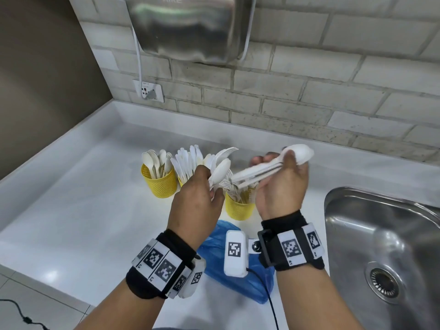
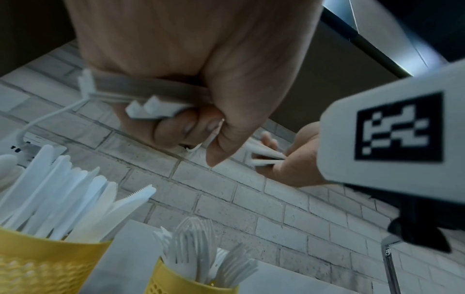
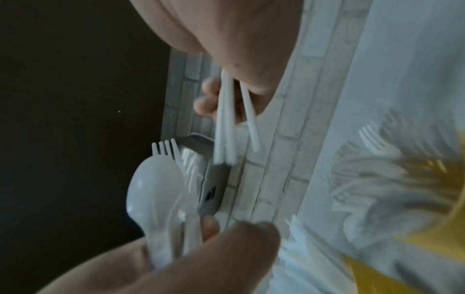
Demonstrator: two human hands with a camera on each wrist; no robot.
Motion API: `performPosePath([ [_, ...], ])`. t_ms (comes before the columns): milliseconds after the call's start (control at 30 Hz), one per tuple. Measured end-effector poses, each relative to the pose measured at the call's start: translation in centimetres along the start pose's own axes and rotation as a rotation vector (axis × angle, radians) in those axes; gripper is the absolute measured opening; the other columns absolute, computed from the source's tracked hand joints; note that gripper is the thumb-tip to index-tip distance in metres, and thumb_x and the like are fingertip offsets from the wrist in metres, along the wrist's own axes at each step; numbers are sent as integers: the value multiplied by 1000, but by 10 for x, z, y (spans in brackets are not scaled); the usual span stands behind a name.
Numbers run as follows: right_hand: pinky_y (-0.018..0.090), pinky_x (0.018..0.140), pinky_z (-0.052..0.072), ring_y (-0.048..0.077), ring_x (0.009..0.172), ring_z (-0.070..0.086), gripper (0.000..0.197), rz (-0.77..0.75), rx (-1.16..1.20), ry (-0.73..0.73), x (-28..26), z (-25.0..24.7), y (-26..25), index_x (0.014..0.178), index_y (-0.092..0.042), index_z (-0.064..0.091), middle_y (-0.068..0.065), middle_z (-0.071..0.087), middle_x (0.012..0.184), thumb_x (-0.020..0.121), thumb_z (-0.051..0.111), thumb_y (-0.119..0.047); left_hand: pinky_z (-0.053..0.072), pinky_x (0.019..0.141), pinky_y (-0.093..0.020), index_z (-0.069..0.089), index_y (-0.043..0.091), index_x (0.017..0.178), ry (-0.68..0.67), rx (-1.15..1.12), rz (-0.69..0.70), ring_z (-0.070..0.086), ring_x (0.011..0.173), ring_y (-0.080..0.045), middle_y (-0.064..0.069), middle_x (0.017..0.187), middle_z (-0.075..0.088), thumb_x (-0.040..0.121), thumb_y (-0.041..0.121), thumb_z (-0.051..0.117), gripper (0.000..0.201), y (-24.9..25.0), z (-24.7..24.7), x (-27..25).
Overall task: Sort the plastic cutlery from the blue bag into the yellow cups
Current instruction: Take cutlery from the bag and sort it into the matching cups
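Three yellow mesh cups stand on the white counter: a spoon cup [image 1: 160, 182], a knife cup [image 1: 181, 181] mostly behind my left hand, and a fork cup [image 1: 238, 208] nearer me. My left hand [image 1: 202, 186] grips a small bunch of white cutlery [image 1: 220, 171], a spoon and a fork among it, above the cups. My right hand [image 1: 283, 175] grips a bundle of spoons [image 1: 297, 152] by the handles, bowls pointing right. The handles show in the left wrist view [image 2: 141, 95] and the right wrist view [image 3: 226, 119]. The blue bag [image 1: 235, 265] lies crumpled below my wrists.
A steel sink [image 1: 385, 246] sits at the right. A brick wall with a socket [image 1: 148, 91] and a metal hand dryer [image 1: 190, 27] rises behind the counter [image 1: 95, 210]. A black cable [image 1: 21, 315] lies at the lower left.
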State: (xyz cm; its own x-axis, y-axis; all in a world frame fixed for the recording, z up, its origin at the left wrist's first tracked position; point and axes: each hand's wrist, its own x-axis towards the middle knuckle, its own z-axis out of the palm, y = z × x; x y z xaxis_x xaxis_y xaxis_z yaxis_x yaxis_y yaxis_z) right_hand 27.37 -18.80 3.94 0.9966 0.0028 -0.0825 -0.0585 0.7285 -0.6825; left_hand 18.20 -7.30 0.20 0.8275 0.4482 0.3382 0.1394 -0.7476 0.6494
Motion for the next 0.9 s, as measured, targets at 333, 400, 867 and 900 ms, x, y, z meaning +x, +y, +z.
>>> performPosePath([
  [333, 21, 55, 44, 6, 55, 51, 28, -166, -632, -352, -42, -9, 22, 101, -6, 63, -4, 62, 70, 86, 82, -19, 39, 50, -37, 41, 18, 92, 25, -29, 49, 56, 63, -32, 7, 65, 50, 95, 17, 61, 21, 0, 2, -2],
  [400, 18, 59, 45, 1, 55, 50, 25, -179, -734, -373, -42, -10, 28, 97, -11, 65, -16, 57, 64, 83, 85, -19, 40, 50, -37, 41, 20, 94, 25, -69, 46, 57, 63, -27, 8, 66, 53, 99, 31, 61, 23, 3, 1, -3],
  [867, 25, 49, 36, 8, 45, 39, 35, 53, -585, -294, -30, -11, 23, 66, -18, 56, -8, 44, 51, 95, 56, 2, 39, 61, -8, 51, 21, 100, -158, -293, -22, 60, 74, 2, 13, 81, 62, 92, 4, 64, 23, 0, 2, 2],
  [900, 25, 50, 37, 6, 46, 42, 32, 49, -601, -307, -30, -11, 24, 69, -17, 59, -11, 47, 51, 96, 59, 0, 39, 60, -8, 49, 22, 98, -160, -293, -20, 59, 71, 4, 13, 78, 60, 92, 2, 63, 25, 1, 2, 1],
])
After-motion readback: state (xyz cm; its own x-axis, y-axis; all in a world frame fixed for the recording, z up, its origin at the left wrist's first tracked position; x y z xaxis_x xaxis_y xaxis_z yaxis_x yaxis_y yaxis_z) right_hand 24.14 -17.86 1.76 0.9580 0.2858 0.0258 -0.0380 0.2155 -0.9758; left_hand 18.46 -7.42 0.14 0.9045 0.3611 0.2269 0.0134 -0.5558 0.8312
